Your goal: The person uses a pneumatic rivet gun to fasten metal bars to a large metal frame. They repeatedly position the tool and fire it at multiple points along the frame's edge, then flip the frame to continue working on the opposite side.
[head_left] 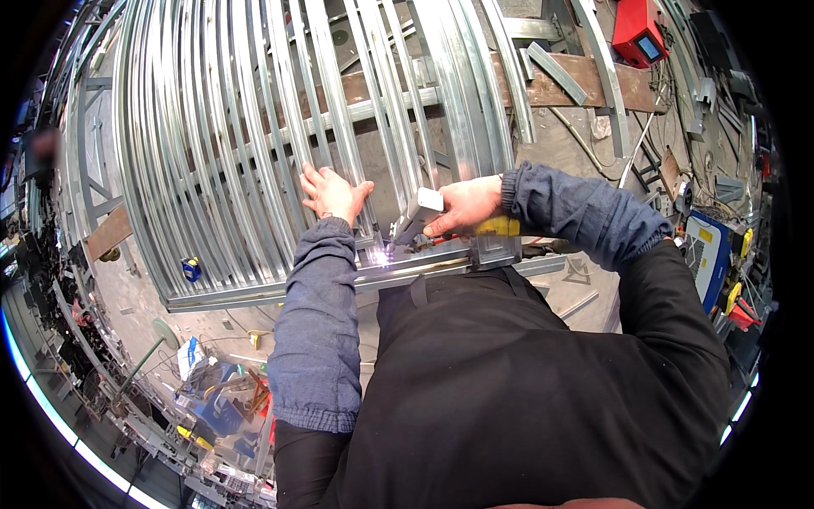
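Evidently a weld is in hand: the right hand [465, 205] is wrapped around a pale, pistol-like torch [422, 209], its nose angled down toward a bright, sparking spot [381, 256] at the near end of the metal frame [331, 76]. The left hand [333, 197] grips nothing; its fingers are spread over the long silvery bars, palm down (probably to steady them, though how hard it presses I cannot tell). The frame lies in front of the person, its bars running away from the body, and the glow sits where they meet the near rail [229, 295].

As I judge it, the next move calls for a steady wrist and a controlled nose until the joint is done, with the left hand kept clear of the heat.

As for writing, none is legible: the red box [638, 27] has a small lit screen, the blue and white case [705, 259] bears yellow label patches, and both are too small to read.
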### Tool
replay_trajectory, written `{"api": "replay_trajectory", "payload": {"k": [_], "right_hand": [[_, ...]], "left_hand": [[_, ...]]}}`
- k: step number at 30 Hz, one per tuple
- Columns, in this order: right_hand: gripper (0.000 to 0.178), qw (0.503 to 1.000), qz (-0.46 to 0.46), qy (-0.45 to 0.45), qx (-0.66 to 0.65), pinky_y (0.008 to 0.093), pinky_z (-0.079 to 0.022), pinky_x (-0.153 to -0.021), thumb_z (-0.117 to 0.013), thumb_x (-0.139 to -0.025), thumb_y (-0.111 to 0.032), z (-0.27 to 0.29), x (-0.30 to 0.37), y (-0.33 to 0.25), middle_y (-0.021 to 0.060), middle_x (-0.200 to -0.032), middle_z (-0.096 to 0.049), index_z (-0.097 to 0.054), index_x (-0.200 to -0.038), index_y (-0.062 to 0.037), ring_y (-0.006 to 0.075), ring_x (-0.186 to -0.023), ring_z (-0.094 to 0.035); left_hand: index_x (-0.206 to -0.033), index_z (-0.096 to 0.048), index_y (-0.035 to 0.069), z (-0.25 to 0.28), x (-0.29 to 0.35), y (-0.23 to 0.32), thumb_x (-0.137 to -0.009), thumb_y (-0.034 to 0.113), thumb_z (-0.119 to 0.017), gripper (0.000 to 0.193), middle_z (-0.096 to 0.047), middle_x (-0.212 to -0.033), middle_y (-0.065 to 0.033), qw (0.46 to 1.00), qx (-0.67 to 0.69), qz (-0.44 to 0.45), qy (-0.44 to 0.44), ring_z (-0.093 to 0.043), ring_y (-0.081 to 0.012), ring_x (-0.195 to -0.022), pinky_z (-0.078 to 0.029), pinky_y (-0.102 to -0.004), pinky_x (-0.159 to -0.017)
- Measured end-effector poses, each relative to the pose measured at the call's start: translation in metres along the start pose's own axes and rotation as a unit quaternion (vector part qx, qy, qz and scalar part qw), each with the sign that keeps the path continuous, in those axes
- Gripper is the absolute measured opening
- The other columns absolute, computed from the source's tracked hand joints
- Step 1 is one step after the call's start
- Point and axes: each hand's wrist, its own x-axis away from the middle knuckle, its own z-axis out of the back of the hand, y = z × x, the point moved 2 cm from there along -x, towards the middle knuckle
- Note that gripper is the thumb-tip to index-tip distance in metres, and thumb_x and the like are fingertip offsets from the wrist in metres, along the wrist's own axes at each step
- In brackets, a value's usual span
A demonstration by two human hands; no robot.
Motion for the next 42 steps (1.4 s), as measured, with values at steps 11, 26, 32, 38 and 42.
{"api": "replay_trajectory", "payload": {"k": [11, 26, 32, 38, 42], "right_hand": [[0.042, 0.994, 0.019, 0.050, 0.091, 0.0319, -0.056, -0.082, -0.070, -0.108, -0.042, 0.000, 0.032, 0.014, 0.0049, -0.098, -0.076, -0.074, -0.120, -0.0015, 0.0118, -0.091, -0.067], [0.049, 0.887, 0.183, 0.365, -0.215, 0.0300, -0.058, -0.071, -0.069, -0.109, -0.023, -0.071, 0.162, 0.076, 0.0062, -0.111, -0.072, -0.056, -0.152, -0.0041, 0.0113, -0.083, -0.066], [0.052, 0.841, 0.190, 0.447, -0.237, 0.0301, -0.058, -0.072, -0.070, -0.109, -0.028, -0.126, 0.173, 0.071, 0.0054, -0.110, -0.073, -0.055, -0.153, -0.0045, 0.0105, -0.082, -0.064], [0.048, 0.794, 0.207, 0.524, -0.227, 0.0307, -0.058, -0.073, -0.072, -0.108, -0.031, -0.169, 0.159, 0.076, 0.0036, -0.105, -0.072, -0.061, -0.144, -0.0015, 0.0106, -0.078, -0.064], [0.047, 0.768, 0.219, 0.559, -0.224, 0.0303, -0.057, -0.073, -0.072, -0.108, -0.031, -0.192, 0.147, 0.061, 0.0033, -0.103, -0.072, -0.062, -0.141, 0.0003, 0.0107, -0.078, -0.064]], "left_hand": [[-0.155, -0.047, -0.005, 0.001, 0.000, 0.002, -0.077, 0.052, -0.095, 0.109, -0.016, -0.176, -0.0181, 1.000, 0.001, 0.002, -0.005, -0.011, -0.0380, -0.165, -0.026, -0.0690, -0.129], [-0.154, -0.044, -0.010, 0.001, -0.002, -0.001, -0.078, 0.057, -0.092, 0.112, -0.008, -0.179, -0.0225, 1.000, 0.000, -0.008, -0.029, -0.007, -0.0424, -0.165, -0.026, -0.0691, -0.127], [-0.155, -0.047, -0.008, -0.013, -0.006, -0.062, -0.088, 0.050, -0.085, 0.097, -0.028, -0.174, -0.0243, 0.975, 0.079, -0.198, 0.067, -0.025, -0.0425, -0.161, -0.032, -0.0531, -0.130], [-0.126, -0.072, 0.005, -0.015, 0.083, -0.113, -0.085, 0.028, -0.083, 0.048, -0.063, -0.138, -0.0145, 0.887, -0.011, -0.460, 0.051, -0.058, -0.0347, -0.129, -0.047, -0.0461, -0.111], [-0.113, -0.074, 0.007, -0.021, 0.090, -0.111, -0.082, 0.022, -0.082, 0.035, -0.064, -0.119, -0.0105, 0.877, -0.049, -0.471, 0.084, -0.061, -0.0321, -0.115, -0.050, -0.0455, -0.100]]}}
